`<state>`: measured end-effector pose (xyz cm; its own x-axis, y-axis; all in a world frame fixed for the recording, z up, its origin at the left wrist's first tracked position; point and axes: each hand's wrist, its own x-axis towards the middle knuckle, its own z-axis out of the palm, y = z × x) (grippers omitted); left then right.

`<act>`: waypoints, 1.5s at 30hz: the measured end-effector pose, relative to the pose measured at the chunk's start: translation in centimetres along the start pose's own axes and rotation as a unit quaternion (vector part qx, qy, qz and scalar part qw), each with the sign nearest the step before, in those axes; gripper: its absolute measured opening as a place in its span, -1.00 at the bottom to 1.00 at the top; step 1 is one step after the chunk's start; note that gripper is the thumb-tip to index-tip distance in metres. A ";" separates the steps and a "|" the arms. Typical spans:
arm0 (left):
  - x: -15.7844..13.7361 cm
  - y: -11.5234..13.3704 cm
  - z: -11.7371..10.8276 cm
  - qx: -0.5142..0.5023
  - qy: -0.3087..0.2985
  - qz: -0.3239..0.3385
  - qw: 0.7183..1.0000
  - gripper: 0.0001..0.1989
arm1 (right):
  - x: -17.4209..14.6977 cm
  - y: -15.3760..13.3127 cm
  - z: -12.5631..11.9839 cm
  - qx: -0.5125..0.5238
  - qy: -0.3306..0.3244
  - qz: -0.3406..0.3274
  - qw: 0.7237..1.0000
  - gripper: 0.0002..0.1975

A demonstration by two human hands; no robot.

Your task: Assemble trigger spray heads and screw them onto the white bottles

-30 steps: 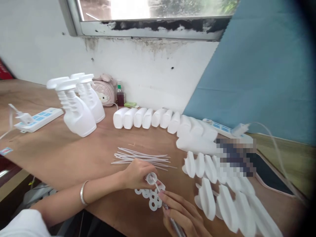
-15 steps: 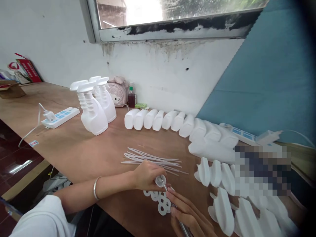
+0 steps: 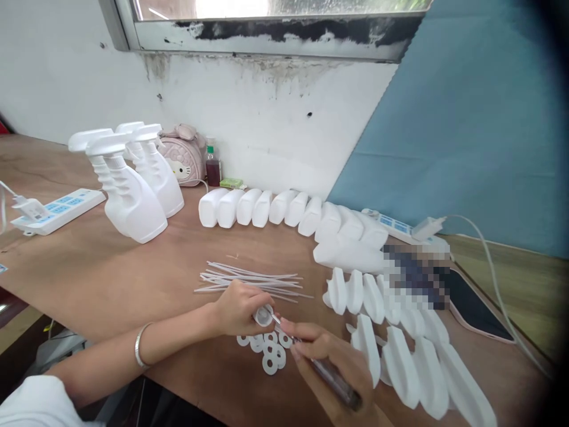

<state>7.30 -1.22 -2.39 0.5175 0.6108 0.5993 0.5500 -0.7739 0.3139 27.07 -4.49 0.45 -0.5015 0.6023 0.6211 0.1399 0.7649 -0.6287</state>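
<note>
My left hand [image 3: 240, 308] is closed around a white plastic part with a round, hollow end [image 3: 262, 316] turned toward me; the rest of it is hidden in the fingers. In my right hand [image 3: 326, 350] is a screwdriver [image 3: 335, 382] with a dark, see-through handle and thin metal shaft. The shaft's tip reaches the round opening; how deep it goes I cannot tell. Just below the hands lie several flat white ring washers [image 3: 269, 363]. Thin white tubes [image 3: 249, 281] lie in a loose pile beyond my left hand.
White spray bottles with trigger heads [image 3: 137, 196] stand at left, near a power strip [image 3: 62, 207]. Empty white bottles [image 3: 249, 207] lie in a row at the back. White sprayer heads [image 3: 402, 365] fill the right side, beside a phone [image 3: 480, 308] and a second power strip [image 3: 395, 228].
The view has swung right, so everything sits further left. My right hand has turned, showing more of the screwdriver's handle. The shaft stays at the white part in my left hand.
</note>
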 end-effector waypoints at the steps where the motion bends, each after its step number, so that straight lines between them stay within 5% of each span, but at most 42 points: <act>1: 0.0 0.0 0.0 -0.007 -0.001 -0.003 1.000 -0.85 | 0.1 0.1 -0.2 0.011 -0.001 0.017 1.000 -0.80; 3: 0.1 0.0 -0.2 -0.020 -0.005 -0.007 1.000 -0.86 | 0.4 0.1 -0.5 0.007 -0.016 -0.004 1.000 -0.79; 7: 0.3 0.3 -0.4 -0.028 0.001 -0.011 1.000 -0.86 | 0.7 -0.1 -0.3 -0.081 -0.019 -0.150 0.985 -0.75; 11: 0.2 0.5 -0.4 -0.007 0.017 -0.004 1.000 -0.85 | 0.7 -0.5 0.3 -0.136 0.047 -0.122 0.982 -0.75; 15: 0.2 0.4 -0.5 0.011 0.020 0.002 1.000 -0.84 | 0.5 -0.6 0.6 -0.120 0.034 -0.116 0.985 -0.76; 18: 0.2 0.3 -0.5 0.002 0.019 0.027 0.999 -0.85 | 0.5 -0.7 0.4 -0.084 0.034 -0.039 0.995 -0.81; 21: 0.1 0.4 -0.4 -0.018 0.013 0.046 0.999 -0.87 | 0.7 -0.6 -0.2 -0.002 0.039 0.109 0.993 -0.86; 24: 0.1 0.4 -0.3 -0.027 -0.001 0.033 0.999 -0.86 | 0.9 -0.3 -0.7 0.093 0.044 0.239 0.966 -0.82; 28: 0.1 0.4 -0.3 -0.025 -0.003 0.024 0.999 -0.85 | 0.9 0.4 -0.8 0.197 0.053 0.325 0.924 -0.81; 33: 0.2 0.1 -0.5 -0.022 -0.007 0.064 0.998 -0.85 | 0.8 0.8 -0.8 0.292 0.091 0.375 0.875 -0.78; 39: 0.3 0.1 -0.6 -0.019 -0.010 0.094 0.995 -0.85 | 0.3 0.3 -0.6 0.230 0.069 0.334 0.912 -0.81; 45: 0.6 0.5 -0.9 0.035 -0.037 0.160 0.986 -0.74 | 0.9 0.8 -0.6 0.327 0.057 0.386 0.861 -0.76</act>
<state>7.26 -1.39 -1.19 0.7170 0.3496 0.6031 0.3928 -0.9173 0.0648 27.25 -3.23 0.81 -0.3820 0.9206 -0.0815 -0.1346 -0.1427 -0.9806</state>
